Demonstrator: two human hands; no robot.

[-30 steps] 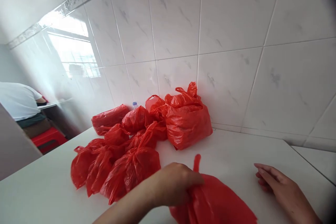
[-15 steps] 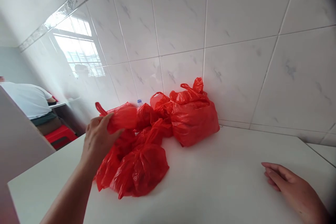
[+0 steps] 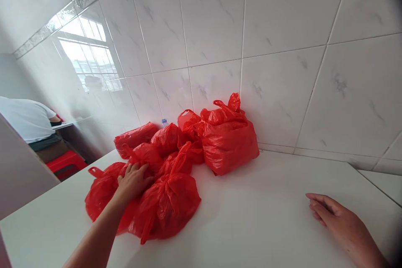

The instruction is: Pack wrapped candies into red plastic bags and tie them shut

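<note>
Several red plastic bags lie heaped on the white table. My left hand point(image 3: 135, 180) reaches in among them from the front, its fingers spread and resting on a small bulging red bag point(image 3: 147, 153). Left of the hand lies another red bag point(image 3: 102, 188) with a loop handle sticking up. A tied, rounded bag point(image 3: 169, 205) sits just right of my left wrist. At a distance on the right, my right hand point(image 3: 339, 222) rests on its side on the table, fingers loosely curled together with nothing in them. What the bags contain is hidden.
A large full red bag point(image 3: 230, 146) stands against the tiled wall point(image 3: 282, 92). A rolled red bundle point(image 3: 136, 138) and a blue-capped bottle point(image 3: 164, 123) are at the back. A person in a white top point(image 3: 27, 119) sits beyond a partition, by a red stool point(image 3: 67, 163).
My left hand has come down and forward onto the heap; the red bag it was moving now rests there. A handled bag shows at the left. My right hand has stayed put.
</note>
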